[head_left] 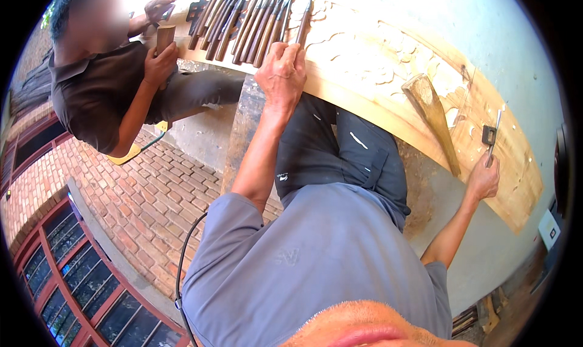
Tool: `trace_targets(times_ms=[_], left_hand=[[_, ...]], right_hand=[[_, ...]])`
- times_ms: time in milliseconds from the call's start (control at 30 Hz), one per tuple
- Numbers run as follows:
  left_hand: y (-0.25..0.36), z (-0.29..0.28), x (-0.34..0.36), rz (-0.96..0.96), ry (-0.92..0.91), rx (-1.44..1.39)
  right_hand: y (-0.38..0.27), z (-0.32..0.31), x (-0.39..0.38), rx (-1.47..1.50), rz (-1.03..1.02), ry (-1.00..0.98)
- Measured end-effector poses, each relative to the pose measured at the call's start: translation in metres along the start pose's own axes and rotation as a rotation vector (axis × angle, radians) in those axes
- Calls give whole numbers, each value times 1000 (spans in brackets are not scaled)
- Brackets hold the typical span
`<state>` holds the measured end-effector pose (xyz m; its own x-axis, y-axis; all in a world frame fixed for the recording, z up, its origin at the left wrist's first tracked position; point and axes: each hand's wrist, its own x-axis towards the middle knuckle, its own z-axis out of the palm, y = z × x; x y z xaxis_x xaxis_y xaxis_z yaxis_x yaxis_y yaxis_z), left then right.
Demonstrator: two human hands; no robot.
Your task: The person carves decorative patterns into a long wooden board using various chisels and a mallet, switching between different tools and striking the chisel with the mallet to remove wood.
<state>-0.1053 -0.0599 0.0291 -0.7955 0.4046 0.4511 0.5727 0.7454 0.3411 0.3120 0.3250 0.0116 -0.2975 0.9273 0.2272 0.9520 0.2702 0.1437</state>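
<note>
My left hand (281, 80) has its fingers curled at the handle ends of a row of wood-handled chisels (243, 25) along the board's near edge; what exactly it grips is hidden. My right hand (484, 178) is closed on a slender metal tool (496, 122), beside which a black rectangular piece (489, 134) shows over the board. A wooden mallet (428, 110) lies between my hands on the long pale wooden board (340, 71), which bears carved outlines and scattered chips.
A co-worker (97, 98) in a dark shirt at the left holds a wooden block (165, 40) and works at the same board. Brick paving (170, 207) and red-framed glazing (67, 268) are at lower left. A black cable (182, 262) hangs beside my left side.
</note>
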Motion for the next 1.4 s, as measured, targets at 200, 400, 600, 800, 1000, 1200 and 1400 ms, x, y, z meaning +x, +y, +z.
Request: trace_targets(times_ms=[200, 400, 600, 800, 1000, 1200, 1400], left_hand=[[-10, 2, 7, -112, -4, 53], [-24, -5, 7, -144, -32, 188], [-24, -10, 9, -166, -109, 213], [-31, -15, 10, -161, -189, 221], [-32, -21, 5, -156, -216, 180], [-32, -20, 3, -179, -187, 119], [-31, -22, 6, -207, -187, 157]], right_hand=[[-4, -18, -8, 45, -122, 208], [-75, -61, -60, 366, -458, 228], [-106, -65, -82, 528, -478, 20], [-113, -74, -77, 611, -447, -111], [-113, -71, -79, 566, -458, -116], [-114, -68, -79, 555, -479, -81], [-114, -62, -77, 576, -509, -84]])
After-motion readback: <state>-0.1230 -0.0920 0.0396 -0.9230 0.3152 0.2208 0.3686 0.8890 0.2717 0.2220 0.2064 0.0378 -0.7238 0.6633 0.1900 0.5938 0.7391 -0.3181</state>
